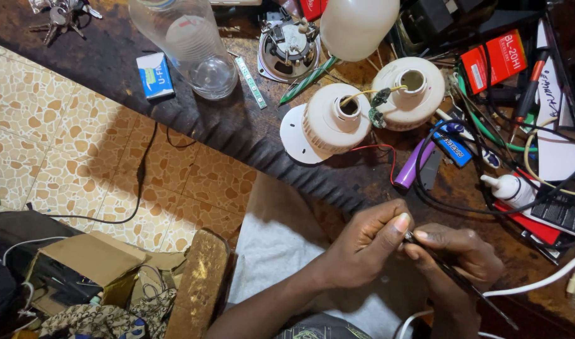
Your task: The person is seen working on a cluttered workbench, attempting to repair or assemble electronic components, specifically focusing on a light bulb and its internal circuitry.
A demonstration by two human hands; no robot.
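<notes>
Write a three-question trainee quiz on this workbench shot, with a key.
1. True or false: the left hand and right hand meet on one thin dark tool.
2. Which lies nearest the two white lamp housings? A) purple lighter B) bunch of keys C) cardboard box
3. Fill in: the clear plastic bottle lies on the dark ____.

Key: 1 true; 2 A; 3 workbench.

Probably a small electronics repair workshop: opened bulb housings point(337, 122), a loose speaker point(288, 48) and tangled wires point(482, 157) crowd the worn bench point(237, 125).
</notes>
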